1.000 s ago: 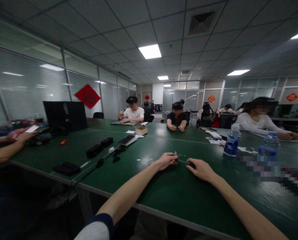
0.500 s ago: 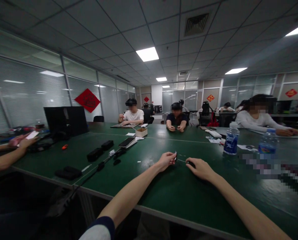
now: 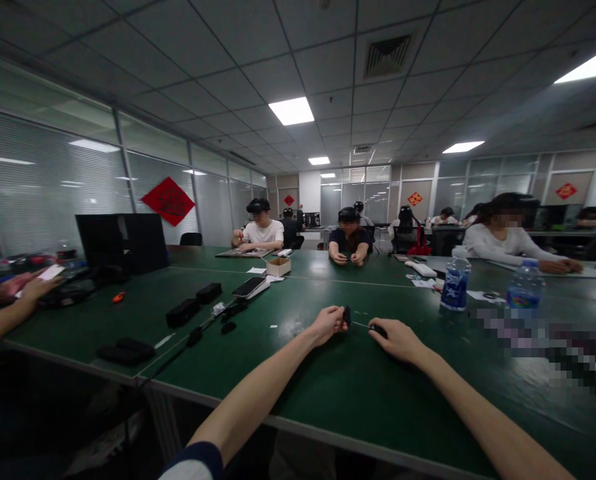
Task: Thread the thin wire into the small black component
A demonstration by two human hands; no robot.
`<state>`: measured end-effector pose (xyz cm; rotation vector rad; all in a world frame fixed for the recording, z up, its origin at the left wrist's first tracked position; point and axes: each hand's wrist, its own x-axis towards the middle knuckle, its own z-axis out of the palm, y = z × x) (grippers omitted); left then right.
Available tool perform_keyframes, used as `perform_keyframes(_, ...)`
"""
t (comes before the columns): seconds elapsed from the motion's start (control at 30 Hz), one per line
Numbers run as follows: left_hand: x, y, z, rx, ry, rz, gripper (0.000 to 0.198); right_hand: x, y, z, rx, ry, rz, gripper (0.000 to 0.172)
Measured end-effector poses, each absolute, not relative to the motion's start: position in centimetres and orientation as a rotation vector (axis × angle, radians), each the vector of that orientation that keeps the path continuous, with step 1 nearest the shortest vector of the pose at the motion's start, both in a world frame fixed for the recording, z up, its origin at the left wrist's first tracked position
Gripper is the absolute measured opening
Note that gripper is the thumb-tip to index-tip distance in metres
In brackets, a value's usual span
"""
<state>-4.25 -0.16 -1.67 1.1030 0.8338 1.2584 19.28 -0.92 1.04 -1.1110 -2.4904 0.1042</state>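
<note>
On the near middle of the long dark-green worktop (image 3: 328, 407), we record both hands close together, well out from the near edge. Our left hand (image 3: 327, 324) is closed, thumb and fingertips pinched on a small black piece (image 3: 347, 315) held just above the surface. Our right hand (image 3: 397, 339) is curled, fingertips closed on a second small dark piece (image 3: 379, 330) low over the worktop; we cannot tell whether that piece touches the surface. A thin pale wire (image 3: 361, 325) runs between the two pieces. Both pieces are too small for us to identify further.

Left of the hands we note two black oblong cases (image 3: 184, 312), a dark smartphone (image 3: 248, 287) and, farther back, a small open cardboard box (image 3: 278, 266). A flat black pouch (image 3: 125, 350) lies near the left edge. Two clear plastic water bottles (image 3: 455, 283) with blue labels stand upright to the right, well apart from the hands. At the far left, a co-worker's hands (image 3: 25, 288) hold a flat white item (image 3: 51, 272). Other persons sit along the far side.
</note>
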Motion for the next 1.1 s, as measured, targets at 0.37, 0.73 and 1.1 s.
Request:
perform_keyframes(0.37, -4.3, 0.4, -2.2, 1.127, 0.860, 1.237, 0.019, 19.1, -1.8, 1.6, -1.102, -2.506, 0.140, 0.032)
perform_keyframes(0.73, -4.3, 0.5, -2.1, 1.078, 0.872, 1.249, 0.016, 19.2, -1.5, 1.5, -1.132, -2.504, 0.117, 0.032)
perform_keyframes(1.1, -4.1, -0.1, -1.4, 1.053, 0.850, 1.232, 0.012, 19.2, -2.1, 2.1, -1.119, -2.534, 0.058, 0.032)
